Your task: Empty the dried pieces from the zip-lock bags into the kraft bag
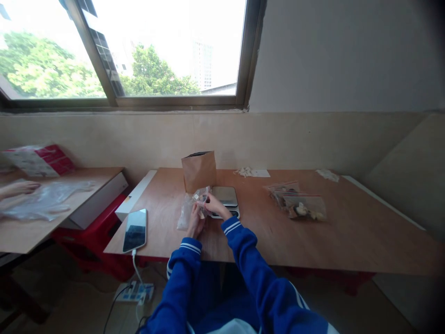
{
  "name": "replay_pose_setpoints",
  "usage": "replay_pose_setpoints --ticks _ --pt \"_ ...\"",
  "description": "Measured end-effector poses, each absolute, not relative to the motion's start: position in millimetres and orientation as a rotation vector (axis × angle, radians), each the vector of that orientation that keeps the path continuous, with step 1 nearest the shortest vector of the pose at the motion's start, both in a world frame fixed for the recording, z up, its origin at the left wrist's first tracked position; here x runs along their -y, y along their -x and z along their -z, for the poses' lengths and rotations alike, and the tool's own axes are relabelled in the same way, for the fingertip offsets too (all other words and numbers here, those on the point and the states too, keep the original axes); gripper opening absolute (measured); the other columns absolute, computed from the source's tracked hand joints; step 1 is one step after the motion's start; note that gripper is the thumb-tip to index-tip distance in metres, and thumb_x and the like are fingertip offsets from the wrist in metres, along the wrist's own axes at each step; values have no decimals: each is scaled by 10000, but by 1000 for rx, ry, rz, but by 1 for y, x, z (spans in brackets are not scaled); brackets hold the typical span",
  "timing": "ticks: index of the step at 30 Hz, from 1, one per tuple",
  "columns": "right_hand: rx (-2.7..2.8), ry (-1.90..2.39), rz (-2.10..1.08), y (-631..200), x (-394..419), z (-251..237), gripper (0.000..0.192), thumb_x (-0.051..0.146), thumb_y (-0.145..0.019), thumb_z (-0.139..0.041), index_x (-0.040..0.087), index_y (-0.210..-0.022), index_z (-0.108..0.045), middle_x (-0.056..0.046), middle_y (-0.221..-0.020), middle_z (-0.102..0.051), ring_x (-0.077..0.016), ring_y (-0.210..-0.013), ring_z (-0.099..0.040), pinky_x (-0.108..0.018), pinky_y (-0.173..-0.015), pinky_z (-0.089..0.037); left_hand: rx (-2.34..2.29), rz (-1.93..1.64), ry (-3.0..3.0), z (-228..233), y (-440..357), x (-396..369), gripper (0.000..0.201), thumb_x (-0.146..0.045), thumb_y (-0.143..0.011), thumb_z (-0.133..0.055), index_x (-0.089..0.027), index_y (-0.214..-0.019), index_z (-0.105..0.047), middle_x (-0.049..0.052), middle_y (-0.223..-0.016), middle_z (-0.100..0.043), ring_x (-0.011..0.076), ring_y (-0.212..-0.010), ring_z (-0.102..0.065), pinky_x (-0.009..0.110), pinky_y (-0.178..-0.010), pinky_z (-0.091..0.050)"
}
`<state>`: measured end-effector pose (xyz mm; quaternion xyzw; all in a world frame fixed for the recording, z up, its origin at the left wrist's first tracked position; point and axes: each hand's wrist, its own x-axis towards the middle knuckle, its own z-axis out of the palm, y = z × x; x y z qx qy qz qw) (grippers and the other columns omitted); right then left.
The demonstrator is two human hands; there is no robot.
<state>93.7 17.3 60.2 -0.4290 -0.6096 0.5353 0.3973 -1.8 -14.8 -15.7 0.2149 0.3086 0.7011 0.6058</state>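
Both my hands meet over a small clear plastic bag [200, 194] near the front of a brown paper bag [199, 170]. My left hand [196, 222] grips it from below, fingers closed. My right hand [215, 207] pinches its upper right edge. Something small and pale shows inside the bag, too small to name. More clear plastic [184, 215] lies on the table just left of my left hand. A kitchen scale [225, 196] stands right behind my right hand, partly covered by it. The paper bag is upright with its top open.
A phone [135, 230] on a cable lies at the table's left edge. Zip bags with contents [301, 207] lie to the right. White scraps [244, 171] sit by the wall. On the left table [100, 178], another person's hand [21, 188] touches plastic sheeting. A power strip [135, 292] rests below.
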Motion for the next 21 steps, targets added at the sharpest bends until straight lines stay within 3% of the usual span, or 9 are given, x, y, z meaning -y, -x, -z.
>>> replay_pose_setpoints --ticks 10,21 --pt "1334 1181 -1498 -103 -16 -59 306 129 -672 -722 207 -874 -505 79 -618 -556 -93 -467 -513 -194 -429 -408 -694 -1573 -453 13 3 17 233 -318 -892 -598 -177 -1066 -663 100 -1071 -707 229 -974 -668 355 -907 -515" --pt "1307 1126 -1551 -120 -22 -69 330 152 -630 -777 175 -901 -591 51 -635 -623 -106 -489 -584 -197 -436 -456 -620 -1509 -352 9 4 22 293 -320 -907 -568 -149 -1125 -662 112 -1124 -714 222 -1067 -666 366 -1004 -481"
